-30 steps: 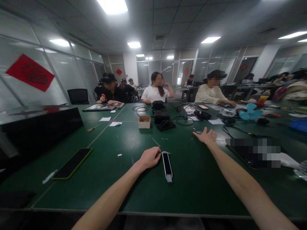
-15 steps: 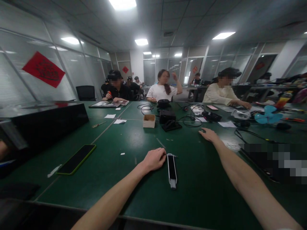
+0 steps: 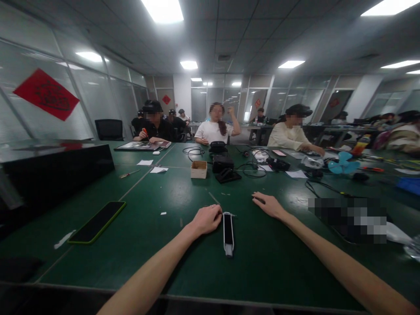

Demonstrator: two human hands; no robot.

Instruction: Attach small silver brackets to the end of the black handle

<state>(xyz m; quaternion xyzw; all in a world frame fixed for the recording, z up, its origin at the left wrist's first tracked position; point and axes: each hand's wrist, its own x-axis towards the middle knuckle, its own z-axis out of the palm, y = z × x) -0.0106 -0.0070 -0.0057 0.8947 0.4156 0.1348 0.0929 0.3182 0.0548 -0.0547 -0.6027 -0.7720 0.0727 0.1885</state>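
My left hand point(image 3: 207, 219) rests on the green table with its fingers curled in and pressed together. Whatever may be under those fingers is hidden. Right beside its fingertips lies a slim black device with a white frame and a grey end piece point(image 3: 228, 234). I cannot tell whether the fingers touch it. Farther right, my right hand point(image 3: 269, 205) is low over the tabletop, palm down, fingers stretched and thumb apart, holding nothing.
A green-edged phone point(image 3: 97, 222) lies left. Ahead are a small cardboard box point(image 3: 198, 169), a black box point(image 3: 223, 163) and cables. A blue fan point(image 3: 344, 163) and a partly blurred dark item point(image 3: 351, 221) are right. Several people sit across the green table point(image 3: 138, 262).
My right hand has drawn back toward me and left, and its fingers have spread. My left hand stays beside the slim device. The view has turned slightly right and up.
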